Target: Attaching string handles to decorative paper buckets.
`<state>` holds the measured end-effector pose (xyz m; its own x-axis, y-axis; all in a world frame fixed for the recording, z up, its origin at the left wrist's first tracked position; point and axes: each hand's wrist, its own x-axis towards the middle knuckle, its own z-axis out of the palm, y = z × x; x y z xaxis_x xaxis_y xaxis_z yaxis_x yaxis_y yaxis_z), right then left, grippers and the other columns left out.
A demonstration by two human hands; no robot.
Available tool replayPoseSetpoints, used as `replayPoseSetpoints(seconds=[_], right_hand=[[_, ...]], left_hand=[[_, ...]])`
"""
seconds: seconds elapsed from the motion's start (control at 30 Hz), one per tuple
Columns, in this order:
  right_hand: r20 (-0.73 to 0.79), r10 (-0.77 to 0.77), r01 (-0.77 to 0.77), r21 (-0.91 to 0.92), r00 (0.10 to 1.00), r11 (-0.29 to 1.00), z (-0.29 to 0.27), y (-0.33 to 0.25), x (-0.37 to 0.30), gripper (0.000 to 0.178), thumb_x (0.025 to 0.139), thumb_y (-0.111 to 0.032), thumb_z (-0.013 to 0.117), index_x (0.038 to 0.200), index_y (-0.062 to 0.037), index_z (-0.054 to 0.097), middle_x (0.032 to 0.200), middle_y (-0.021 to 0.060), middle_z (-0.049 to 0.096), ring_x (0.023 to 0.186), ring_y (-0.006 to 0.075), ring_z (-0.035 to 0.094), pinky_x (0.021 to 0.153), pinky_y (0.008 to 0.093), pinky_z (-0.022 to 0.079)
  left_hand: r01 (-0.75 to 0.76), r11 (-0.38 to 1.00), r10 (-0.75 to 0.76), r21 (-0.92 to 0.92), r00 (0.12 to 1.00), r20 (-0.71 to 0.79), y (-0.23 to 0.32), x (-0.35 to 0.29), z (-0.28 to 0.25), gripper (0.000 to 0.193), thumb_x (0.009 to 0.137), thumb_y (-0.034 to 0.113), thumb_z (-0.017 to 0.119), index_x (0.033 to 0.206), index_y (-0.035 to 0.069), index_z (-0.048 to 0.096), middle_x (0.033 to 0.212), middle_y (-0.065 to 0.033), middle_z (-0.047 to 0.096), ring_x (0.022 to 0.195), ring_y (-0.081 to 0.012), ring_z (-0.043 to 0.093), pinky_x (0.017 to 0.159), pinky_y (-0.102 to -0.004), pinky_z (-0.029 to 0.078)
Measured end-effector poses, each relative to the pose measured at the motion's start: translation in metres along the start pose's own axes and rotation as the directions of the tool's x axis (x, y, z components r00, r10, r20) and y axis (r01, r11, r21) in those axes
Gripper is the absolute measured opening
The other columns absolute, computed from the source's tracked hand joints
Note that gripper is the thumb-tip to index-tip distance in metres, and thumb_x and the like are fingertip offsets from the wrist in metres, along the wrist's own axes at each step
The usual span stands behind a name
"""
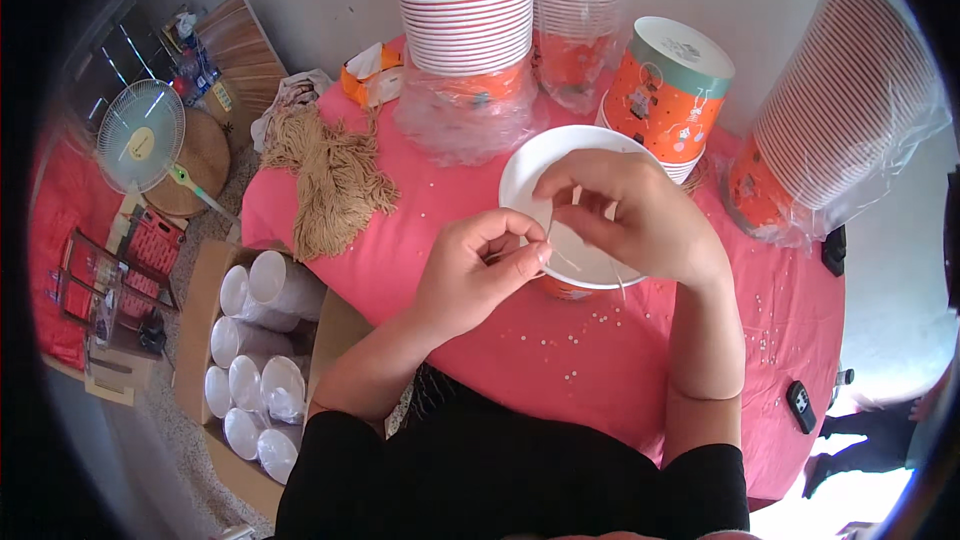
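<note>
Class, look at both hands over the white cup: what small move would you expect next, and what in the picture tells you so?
Probably pull the thin thread taut. The left hand pinches one end at its fingertips, the right hand pinches higher up, and the strand hangs slack between them across the open white cup on the pink tablecloth.

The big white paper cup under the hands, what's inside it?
The white paper cup looks empty where its inside shows. The right hand covers much of the opening, and the left hand pinches a thin thread over it.
</note>
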<state>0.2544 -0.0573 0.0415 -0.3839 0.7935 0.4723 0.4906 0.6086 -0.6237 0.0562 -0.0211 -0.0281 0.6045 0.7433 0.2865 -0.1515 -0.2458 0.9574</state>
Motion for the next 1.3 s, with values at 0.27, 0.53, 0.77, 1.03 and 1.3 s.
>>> replayPoseSetpoints(seconds=[0.27, 0.53, 0.77, 1.03, 1.3], right_hand=[[-0.022, 0.048, -0.052, -0.233, 0.999, 0.971, -0.016, -0.017, -0.011, 0.017, 0.071, -0.002, 0.075, 0.083, -0.0007, 0.063, 0.08, 0.0065, 0.061, 0.067, 0.0192, 0.061, 0.059, 0.0291, 0.049], [0.072, 0.009, 0.016, -0.34, 0.997, 0.94, 0.0, -0.017, -0.01, 0.018, 0.069, -0.008, 0.077, 0.078, -0.0041, 0.062, 0.076, 0.0066, 0.061, 0.065, 0.0232, 0.061, 0.058, 0.0346, 0.047], [0.057, 0.027, -0.01, -0.277, 0.998, 0.961, -0.012, -0.021, -0.011, 0.007, 0.076, -0.006, 0.069, 0.081, -0.0051, 0.064, 0.079, 0.01, 0.064, 0.073, 0.0312, 0.064, 0.062, 0.0411, 0.049], [-0.03, 0.01, -0.016, -0.211, 0.999, 0.977, -0.021, -0.019, -0.015, 0.006, 0.078, -0.005, 0.067, 0.084, -0.0042, 0.066, 0.079, 0.0105, 0.064, 0.07, 0.0319, 0.063, 0.062, 0.0391, 0.049], [0.045, -0.113, 0.12, -0.244, 0.993, 0.962, -0.002, -0.019, -0.008, 0.008, 0.074, -0.001, 0.07, 0.082, -0.0013, 0.068, 0.076, 0.0095, 0.064, 0.068, 0.0278, 0.064, 0.059, 0.0362, 0.049]], left_hand=[[0.154, 0.929, -0.165, -0.336, 0.986, -0.006, -0.003, 0.0, -0.011, 0.012, 0.095, 0.015, 0.064, 0.098, 0.003, 0.064, 0.072, 0.0037, 0.059, 0.055, 0.0001, 0.043, 0.047, -0.0173, 0.03], [0.157, 0.919, -0.167, -0.36, 0.986, 0.005, -0.006, -0.002, -0.013, 0.013, 0.095, 0.014, 0.063, 0.099, 0.002, 0.064, 0.072, 0.0037, 0.06, 0.056, 0.0001, 0.043, 0.048, -0.0176, 0.03], [0.037, 0.994, -0.035, -0.104, 0.999, 0.02, 0.0, -0.004, -0.012, 0.01, 0.094, 0.008, 0.064, 0.102, 0.001, 0.064, 0.076, 0.005, 0.059, 0.065, 0.0007, 0.048, 0.056, -0.0159, 0.036], [0.047, 0.983, -0.033, -0.18, 0.996, 0.078, -0.002, -0.011, -0.011, 0.009, 0.093, 0.008, 0.064, 0.1, 0.002, 0.064, 0.085, 0.0024, 0.06, 0.075, -0.0025, 0.054, 0.068, -0.0189, 0.045], [0.243, 0.873, -0.166, -0.423, 0.964, 0.209, -0.003, -0.012, -0.009, 0.01, 0.096, 0.009, 0.06, 0.102, 0.001, 0.063, 0.076, 0.0035, 0.055, 0.065, -0.0016, 0.047, 0.055, -0.018, 0.037]])
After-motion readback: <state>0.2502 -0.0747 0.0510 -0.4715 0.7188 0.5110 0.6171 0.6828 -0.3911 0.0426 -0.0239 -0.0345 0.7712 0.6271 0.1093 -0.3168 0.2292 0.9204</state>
